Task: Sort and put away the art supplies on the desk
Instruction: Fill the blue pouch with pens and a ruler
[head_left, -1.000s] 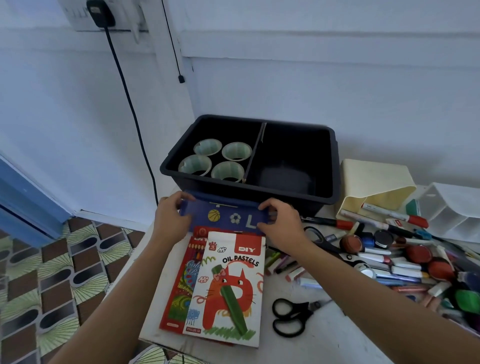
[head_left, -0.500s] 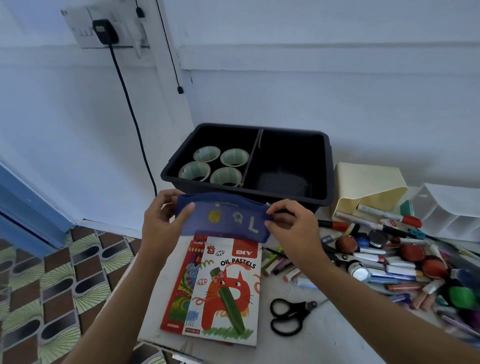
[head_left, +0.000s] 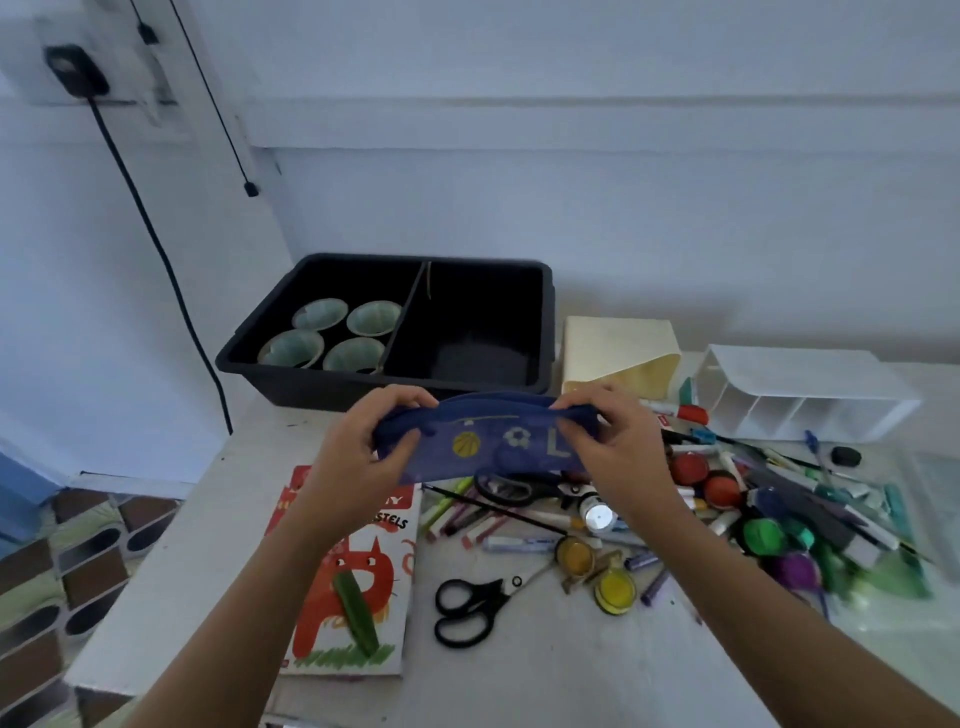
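Observation:
A dark blue pencil pouch (head_left: 480, 441) with ball pictures on its side is held up above the desk, in front of the black bin (head_left: 543, 332). My left hand (head_left: 363, 452) pinches its left end and my right hand (head_left: 608, 447) pinches its right end near the top edge. Below lies the oil pastels box (head_left: 358, 587) on a red book. A heap of markers, crayons and paint pots (head_left: 727, 509) covers the desk to the right. Black scissors (head_left: 467, 608) lie in front.
The black bin has a divider, with several pale green cups (head_left: 332, 338) in its left half. A cream holder (head_left: 618, 353) and a white compartment organiser (head_left: 800, 400) stand at the back right. The desk's left edge (head_left: 171, 525) drops to a tiled floor. A black cable hangs on the wall.
The pouch has been lifted off the desk from beside the bin and brought right and toward me, still held at both ends. The camera has shifted right.

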